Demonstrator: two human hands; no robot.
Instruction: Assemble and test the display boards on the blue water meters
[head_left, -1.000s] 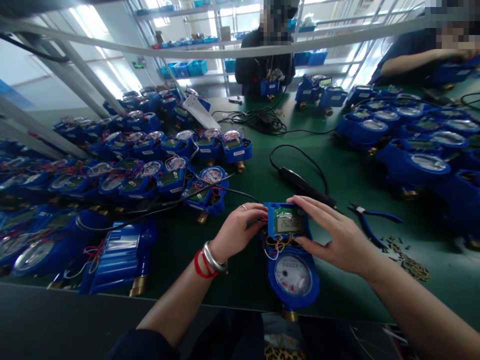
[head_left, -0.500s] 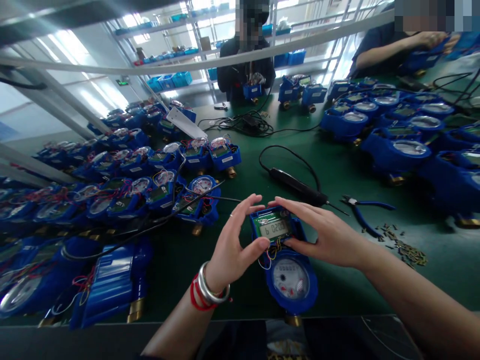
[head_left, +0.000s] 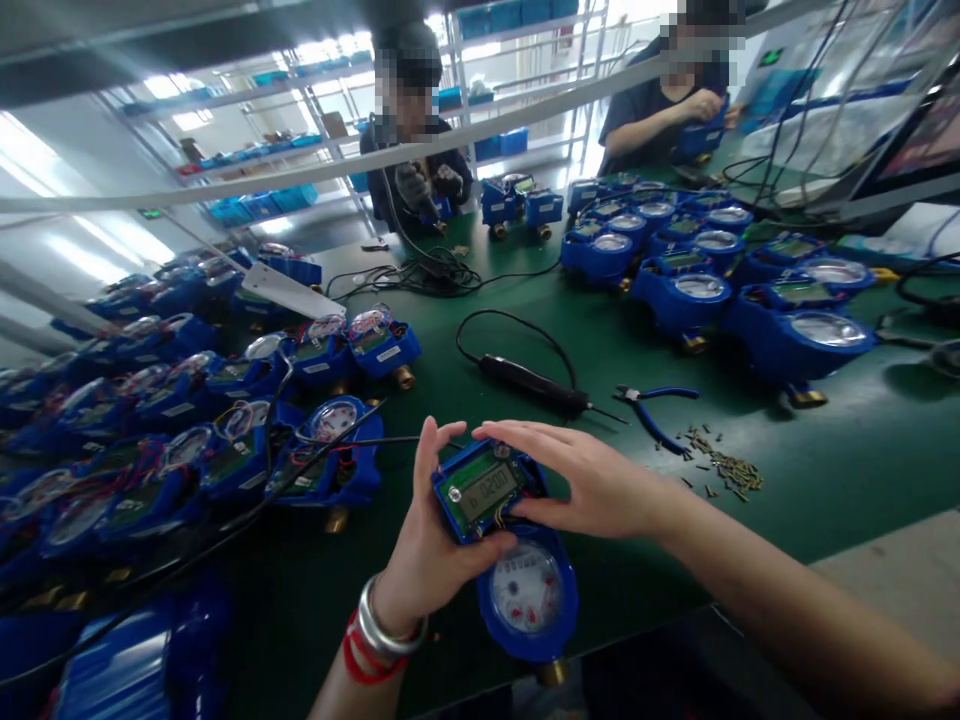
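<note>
A blue water meter [head_left: 527, 588] sits on the near side of the table, its round dial towards me and its brass fitting at the edge. Its box end is uncovered and shows a green circuit board [head_left: 471, 472] with a lit-up digit display [head_left: 491, 490] and some thin wires. My left hand [head_left: 435, 535] wraps the left side of that box, thumb across the lower edge near the dial. From the right, my right hand [head_left: 592, 478] grips the box, fingers over the far edge and thumb by the display. Its far fingertips partly cover the rim.
A black electric screwdriver [head_left: 532, 385] lies ahead, with blue-handled pliers [head_left: 652, 415] and a pile of small screws [head_left: 731, 470] to the right. Rows of blue meters [head_left: 382, 345] stand left, and more meters [head_left: 697, 290] right. Two people work across the green table [head_left: 510, 320].
My view has swung to the right. The meter is turned slightly anticlockwise, and my left hand has closed further round its box, thumb now nearer the dial. My right hand stays on the box.
</note>
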